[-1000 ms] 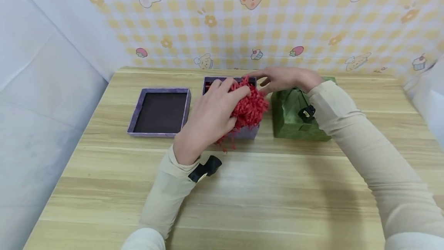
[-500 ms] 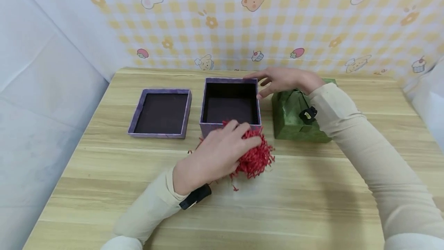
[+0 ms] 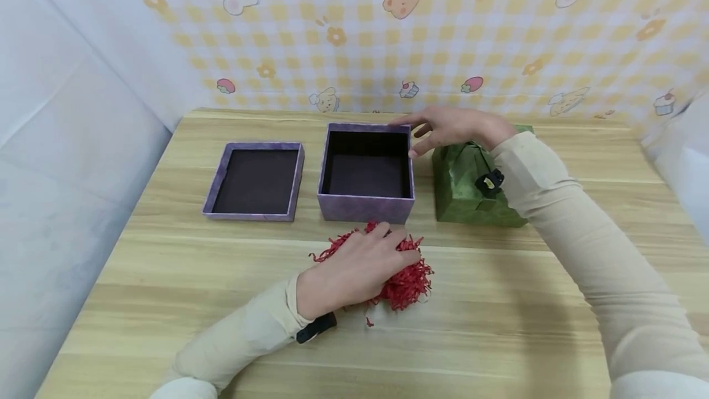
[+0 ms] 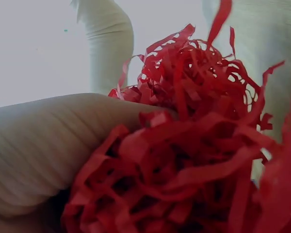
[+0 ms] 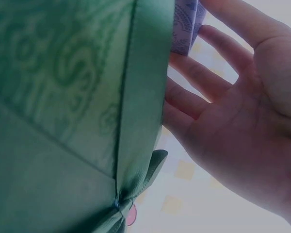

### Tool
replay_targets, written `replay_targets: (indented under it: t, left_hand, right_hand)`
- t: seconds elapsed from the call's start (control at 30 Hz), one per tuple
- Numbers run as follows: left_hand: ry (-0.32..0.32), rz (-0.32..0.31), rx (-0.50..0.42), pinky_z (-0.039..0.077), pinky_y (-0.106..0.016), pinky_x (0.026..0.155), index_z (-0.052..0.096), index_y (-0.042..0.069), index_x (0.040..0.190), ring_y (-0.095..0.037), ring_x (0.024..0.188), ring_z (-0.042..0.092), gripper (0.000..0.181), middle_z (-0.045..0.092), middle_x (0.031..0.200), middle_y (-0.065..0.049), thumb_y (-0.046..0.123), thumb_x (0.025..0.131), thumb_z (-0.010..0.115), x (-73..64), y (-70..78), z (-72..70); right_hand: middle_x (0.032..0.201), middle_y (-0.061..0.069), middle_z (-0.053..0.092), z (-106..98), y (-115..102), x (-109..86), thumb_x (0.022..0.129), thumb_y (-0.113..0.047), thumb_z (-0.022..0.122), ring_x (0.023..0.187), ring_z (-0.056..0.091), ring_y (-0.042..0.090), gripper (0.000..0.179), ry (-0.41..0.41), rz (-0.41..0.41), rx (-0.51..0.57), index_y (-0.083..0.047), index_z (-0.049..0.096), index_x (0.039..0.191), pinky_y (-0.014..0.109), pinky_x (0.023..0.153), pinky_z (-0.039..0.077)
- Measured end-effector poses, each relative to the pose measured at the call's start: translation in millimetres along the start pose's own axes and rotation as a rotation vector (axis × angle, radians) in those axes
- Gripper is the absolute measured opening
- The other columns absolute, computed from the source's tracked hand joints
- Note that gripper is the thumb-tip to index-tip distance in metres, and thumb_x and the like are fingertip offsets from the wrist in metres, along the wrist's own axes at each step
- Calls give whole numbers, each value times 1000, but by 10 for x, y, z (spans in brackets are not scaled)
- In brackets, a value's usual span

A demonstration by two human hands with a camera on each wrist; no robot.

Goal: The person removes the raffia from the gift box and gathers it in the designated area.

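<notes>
A clump of red shredded paper [image 3: 408,285] lies low over the table in front of the open purple box [image 3: 365,209], gripped by my left hand [image 3: 354,273]. Seen from the left wrist, the paper strands [image 4: 199,160] bunch around the thumb and hide the other fingers. Inside, the purple box shows only its dark bottom and walls. My right hand [image 3: 456,128] rests its extended fingertips at the box's back right corner. In the right wrist view those fingers [image 5: 201,75] are nearly straight beside the box's patterned purple wall [image 5: 183,29].
Left of the box lies its shallow purple lid [image 3: 252,216], dark inside facing up. To the right, under my right wrist, stands a green box [image 3: 465,193] tied with a green ribbon [image 5: 128,196]. A yellow checked cloth [image 3: 354,36] hangs behind the wooden table [image 3: 471,337].
My left hand has lifted the red shredded paper out of the purple box and brought it toward me, down in front of the box. The right hand has stayed at the box's corner.
</notes>
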State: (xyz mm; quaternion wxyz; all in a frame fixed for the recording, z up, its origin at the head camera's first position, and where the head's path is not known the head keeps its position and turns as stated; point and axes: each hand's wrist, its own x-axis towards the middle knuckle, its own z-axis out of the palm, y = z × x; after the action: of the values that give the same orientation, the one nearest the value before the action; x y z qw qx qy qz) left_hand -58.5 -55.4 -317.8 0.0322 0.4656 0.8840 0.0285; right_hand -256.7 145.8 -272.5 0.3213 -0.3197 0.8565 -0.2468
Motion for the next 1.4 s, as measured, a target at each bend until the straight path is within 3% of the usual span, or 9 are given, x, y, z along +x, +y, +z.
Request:
replay_targets:
  t: [0.33, 0.5, 0.83, 1.17, 1.4]
  left_hand:
    - [-61, -77, -32, 52, -35, 71, 61, 22, 123, -23, 100, 51, 51, 57, 119, -6, 14, 75, 77, -5, -136, 67]
    - [-60, -82, -14, 52, -35, 66, 62, 22, 122, -23, 95, 53, 46, 59, 114, -5, 11, 79, 73, 24, -155, 110]
    - [-61, -111, -31, 51, -37, 71, 61, 17, 119, -24, 95, 54, 40, 59, 113, -7, 12, 81, 70, 62, -199, 247]
    - [-83, -165, -33, 40, -52, 90, 55, 17, 128, -29, 108, 50, 49, 56, 117, -9, 14, 81, 71, 42, -199, 198]
    - [-101, -162, -34, 37, -51, 94, 50, 18, 132, -29, 113, 47, 55, 54, 122, -9, 13, 82, 70, 15, -190, 142]
  right_hand:
    - [150, 8, 26, -10, -37, 7, 88, -19, 66, 130, 34, 36, 68, 15, 4, -4, -20, 31, 147, 46, 97, 38]
    - [151, 9, 24, 4, -19, -1, 88, -17, 65, 129, 34, 37, 68, 7, 8, 4, -19, 31, 147, 46, 97, 38]
    - [151, 11, 22, 0, -2, 6, 88, -16, 65, 130, 32, 39, 68, 0, -6, 1, -17, 30, 147, 47, 98, 37]
    - [152, 12, 22, -11, 2, -2, 89, -19, 64, 130, 30, 41, 69, -4, -12, -5, -16, 28, 148, 50, 99, 34]
    - [151, 11, 23, -6, 17, 7, 89, -18, 65, 130, 32, 40, 69, -4, -16, 1, -17, 29, 148, 49, 99, 34]
